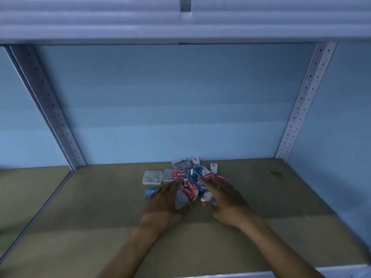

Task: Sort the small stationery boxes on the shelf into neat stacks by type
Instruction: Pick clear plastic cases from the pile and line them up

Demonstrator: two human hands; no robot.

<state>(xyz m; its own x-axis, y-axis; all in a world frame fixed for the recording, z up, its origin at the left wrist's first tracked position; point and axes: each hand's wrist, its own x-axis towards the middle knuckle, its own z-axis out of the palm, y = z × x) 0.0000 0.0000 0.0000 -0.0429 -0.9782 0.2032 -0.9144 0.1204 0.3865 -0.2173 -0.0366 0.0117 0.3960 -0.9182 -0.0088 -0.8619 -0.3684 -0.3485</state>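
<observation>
Mixed pile of small boxes (190, 177) mid-shelf (281, 197), unsorted: red staple boxes (190, 190), blue ones, clear cases (152, 177). Our left hand (165, 199) and right hand (224, 199) rest on the pile's near edge, fingers spread, gripping nothing. Best pull one type aside first, squaring edges.

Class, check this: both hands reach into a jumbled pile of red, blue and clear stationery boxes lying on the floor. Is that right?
Not quite. The pile of boxes lies on the board of a shelf, not the floor; the head view shows the uprights and back panel around it. The rest holds: left hand and right hand both reach into the jumbled red, blue and clear boxes.
</observation>
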